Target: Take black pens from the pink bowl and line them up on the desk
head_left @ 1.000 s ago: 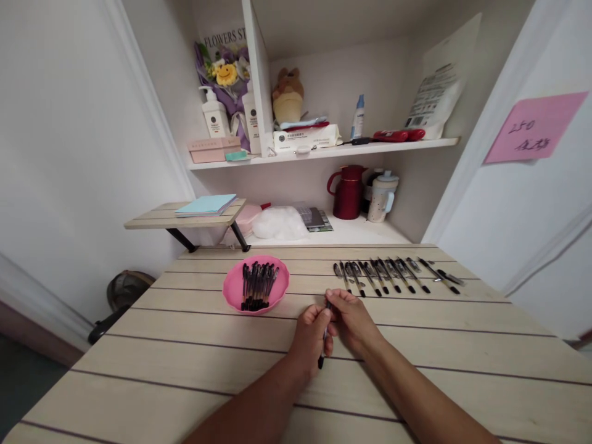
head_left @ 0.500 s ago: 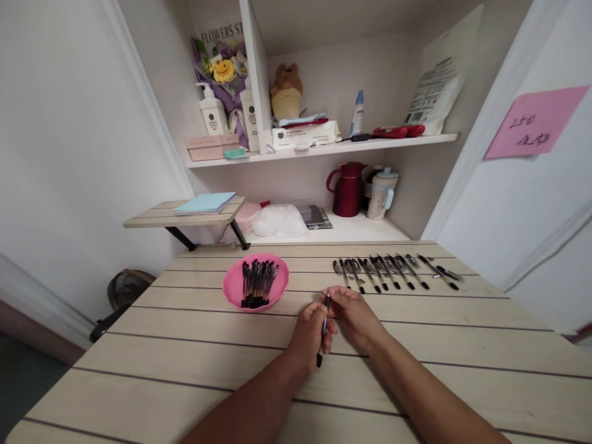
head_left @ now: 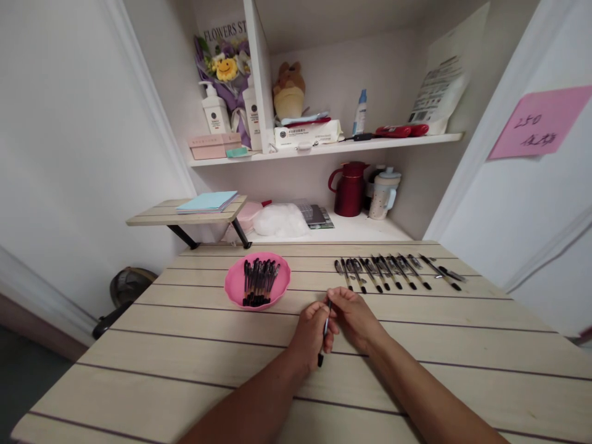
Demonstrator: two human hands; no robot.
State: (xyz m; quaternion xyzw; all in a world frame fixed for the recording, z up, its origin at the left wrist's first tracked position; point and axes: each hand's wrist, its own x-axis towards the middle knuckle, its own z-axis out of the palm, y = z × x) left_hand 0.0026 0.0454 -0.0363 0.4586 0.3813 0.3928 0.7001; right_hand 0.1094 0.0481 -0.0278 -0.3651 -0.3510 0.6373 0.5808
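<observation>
My left hand [head_left: 312, 332] is closed around the barrel of a black pen [head_left: 322, 345], which points toward me with its dark end sticking out below the fist. My right hand [head_left: 354, 317] pinches the pen's far end, fingers pressed together. Both hands rest over the light wooden table [head_left: 185, 364] near its middle. To the left stands a pink bowl [head_left: 234, 285] filled with several black pens [head_left: 258, 282]. Behind my right hand lies a row of several black pens [head_left: 393, 272], laid side by side on the table.
A small raised shelf [head_left: 185, 217] with a blue notebook stands at the table's back left. Behind are a red jug [head_left: 348, 188], a white jug [head_left: 383, 192] and a wall shelf [head_left: 324, 148] with bottles and boxes. A pink note [head_left: 539, 123] hangs on the right.
The hands have stayed in place on the pen; my right hand's fingers shifted slightly on its far end. The view moved a little.
</observation>
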